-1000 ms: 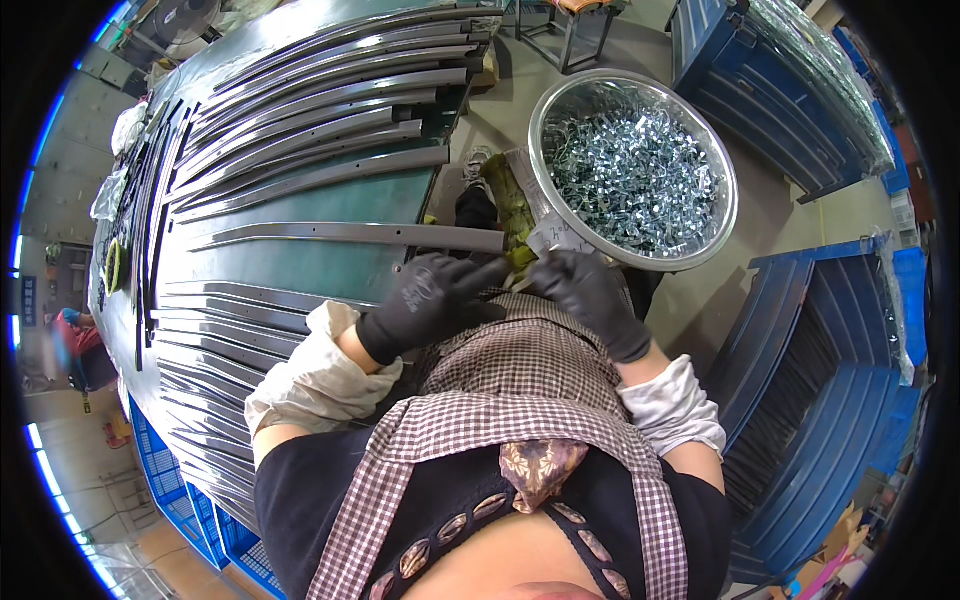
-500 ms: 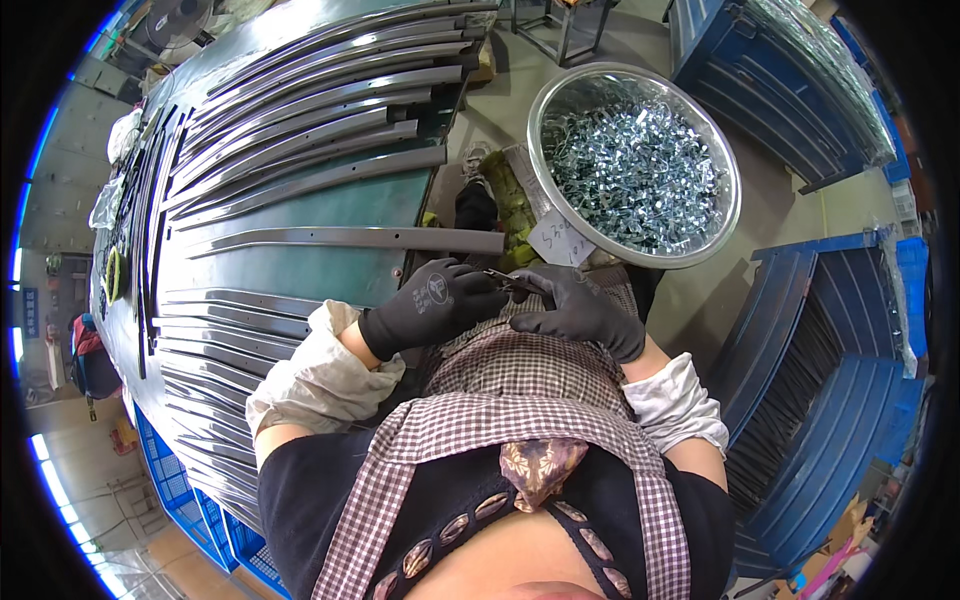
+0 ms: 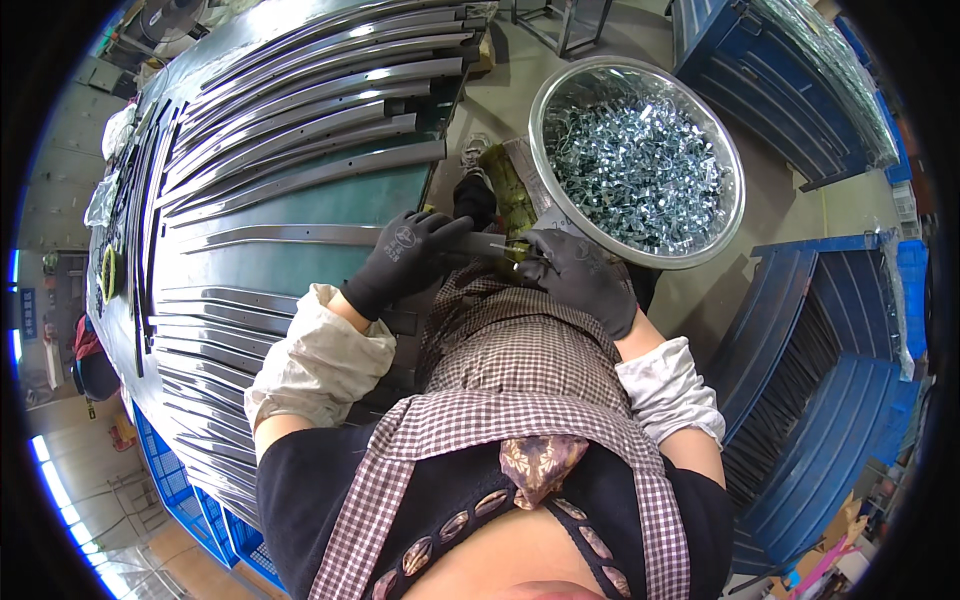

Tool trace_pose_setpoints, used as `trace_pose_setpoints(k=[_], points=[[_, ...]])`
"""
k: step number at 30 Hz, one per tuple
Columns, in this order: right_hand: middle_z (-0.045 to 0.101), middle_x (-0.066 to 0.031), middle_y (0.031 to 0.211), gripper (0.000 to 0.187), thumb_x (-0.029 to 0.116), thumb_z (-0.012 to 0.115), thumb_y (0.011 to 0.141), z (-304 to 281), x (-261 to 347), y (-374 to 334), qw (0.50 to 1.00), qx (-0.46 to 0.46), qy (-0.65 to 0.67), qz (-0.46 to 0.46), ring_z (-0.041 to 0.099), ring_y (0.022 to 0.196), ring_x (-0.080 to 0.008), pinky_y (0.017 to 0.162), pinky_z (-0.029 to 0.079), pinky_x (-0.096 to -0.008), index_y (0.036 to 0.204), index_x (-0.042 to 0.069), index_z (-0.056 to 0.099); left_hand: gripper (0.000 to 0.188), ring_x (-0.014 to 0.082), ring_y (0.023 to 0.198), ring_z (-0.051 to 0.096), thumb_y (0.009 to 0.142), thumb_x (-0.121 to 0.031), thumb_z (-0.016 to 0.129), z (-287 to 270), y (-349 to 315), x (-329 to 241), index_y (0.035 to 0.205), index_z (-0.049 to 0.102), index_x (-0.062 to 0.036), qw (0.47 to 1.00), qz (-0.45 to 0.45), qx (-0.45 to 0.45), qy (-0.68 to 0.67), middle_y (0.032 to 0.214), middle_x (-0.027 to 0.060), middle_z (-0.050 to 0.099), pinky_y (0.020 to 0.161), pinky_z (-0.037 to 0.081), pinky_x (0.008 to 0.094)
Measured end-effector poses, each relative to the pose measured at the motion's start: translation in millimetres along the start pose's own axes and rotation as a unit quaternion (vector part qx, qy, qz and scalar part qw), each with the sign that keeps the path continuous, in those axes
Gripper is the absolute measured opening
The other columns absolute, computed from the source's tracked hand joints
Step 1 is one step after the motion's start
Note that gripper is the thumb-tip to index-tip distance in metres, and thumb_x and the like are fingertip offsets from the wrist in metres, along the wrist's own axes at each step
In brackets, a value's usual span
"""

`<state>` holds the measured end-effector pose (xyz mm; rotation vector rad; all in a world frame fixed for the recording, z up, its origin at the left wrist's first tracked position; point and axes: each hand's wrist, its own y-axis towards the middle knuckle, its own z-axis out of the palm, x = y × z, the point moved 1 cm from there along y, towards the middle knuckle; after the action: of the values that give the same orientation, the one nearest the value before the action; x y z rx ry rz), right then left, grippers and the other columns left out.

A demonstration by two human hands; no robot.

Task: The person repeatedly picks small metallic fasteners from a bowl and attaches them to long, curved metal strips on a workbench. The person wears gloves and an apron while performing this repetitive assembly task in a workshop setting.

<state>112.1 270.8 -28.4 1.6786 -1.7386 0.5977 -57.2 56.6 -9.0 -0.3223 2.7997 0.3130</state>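
A long, dark grey trim strip (image 3: 290, 234) lies across the table, its right end jutting past the edge over my lap. My left hand (image 3: 405, 262), in a black glove, is closed around the strip near that end. My right hand (image 3: 580, 282), also gloved, pinches a small metal clip (image 3: 516, 250) at the strip's tip; whether the clip sits on the strip cannot be made out. Just beyond the right hand stands a large clear basin (image 3: 737, 190) heaped with small shiny metal clips (image 3: 640, 170).
More grey strips (image 3: 330, 125) lie side by side on the green-topped table (image 3: 345, 200), beyond and nearer than the held one. Blue metal bins (image 3: 775, 95) stand at the right, one holding dark strips (image 3: 780, 400). Blue plastic crates (image 3: 165, 470) are at the lower left.
Both hands were together over my lap, handling small metal pieces. My left hand has moved up and left onto the strip, and my right hand has brought a clip to its end.
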Motion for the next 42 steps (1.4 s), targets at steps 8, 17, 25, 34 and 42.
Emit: trace_pose_setpoints(k=[8, 17, 25, 34, 42], points=[[0.070, -0.0065, 0.088, 0.022, 0.016, 0.073, 0.091, 23.1, -22.9, 21.8, 0.945, 0.040, 0.324, -0.033, 0.063, 0.080, -0.0113, 0.072, 0.050, -0.0270, 0.107, 0.001, 0.069, 0.045, 0.0339, 0.089, 0.066, 0.078, -0.027, 0.078, 0.1, 0.0, -2.2, 0.119, 0.067, -0.0111, 0.998, 0.016, -0.009, -0.057, 0.099, 0.0122, 0.068, 0.075, 0.053, 0.0438], [0.069, -0.0167, 0.086, 0.026, 0.027, 0.065, 0.097, 8.9, -19.4, -11.3, 0.994, -0.088, 0.047, -0.033, 0.067, 0.078, -0.0313, 0.070, 0.052, -0.0406, 0.097, 0.001, 0.068, 0.046, 0.0353, 0.088, 0.066, 0.078, -0.026, 0.078, 2.5, -2.2, -1.8, 0.119, 0.067, -0.0108, 0.999, 0.016, -0.015, -0.034, 0.100, 0.0122, 0.069, 0.075, 0.054, 0.0444], [0.070, -0.0145, 0.087, 0.025, 0.029, 0.061, 0.096, 3.8, -9.8, -28.8, 0.992, -0.085, -0.082, -0.054, 0.068, 0.078, -0.0320, 0.068, 0.053, -0.0437, 0.092, 0.006, 0.069, 0.047, 0.0359, 0.090, 0.067, 0.077, -0.025, 0.080, -0.7, -1.1, -6.0, 0.119, 0.067, -0.0085, 1.000, -0.008, 0.011, -0.020, 0.103, 0.0131, 0.070, 0.079, 0.055, 0.0439], [0.066, -0.0094, 0.076, 0.017, 0.026, 0.064, 0.092, 5.3, 19.6, -4.0, 0.976, 0.020, -0.206, -0.065, 0.068, 0.069, -0.0299, 0.062, 0.054, -0.0439, 0.087, 0.010, 0.062, 0.048, 0.0356, 0.088, 0.067, 0.080, -0.026, 0.077, -1.3, -2.6, -3.1, 0.123, 0.064, -0.0077, 0.999, 0.025, 0.037, 0.001, 0.101, 0.0141, 0.069, 0.077, 0.055, 0.0446], [0.067, -0.0099, 0.076, 0.020, 0.030, 0.066, 0.092, -16.1, -11.3, -32.4, 0.985, -0.068, -0.117, -0.102, 0.067, 0.065, -0.0299, 0.058, 0.053, -0.0424, 0.088, 0.010, 0.066, 0.051, 0.0329, 0.083, 0.067, 0.082, -0.028, 0.077, -8.9, 3.4, -16.9, 0.127, 0.063, -0.0087, 0.998, 0.039, 0.057, -0.006, 0.096, 0.0134, 0.068, 0.072, 0.054, 0.0423]])
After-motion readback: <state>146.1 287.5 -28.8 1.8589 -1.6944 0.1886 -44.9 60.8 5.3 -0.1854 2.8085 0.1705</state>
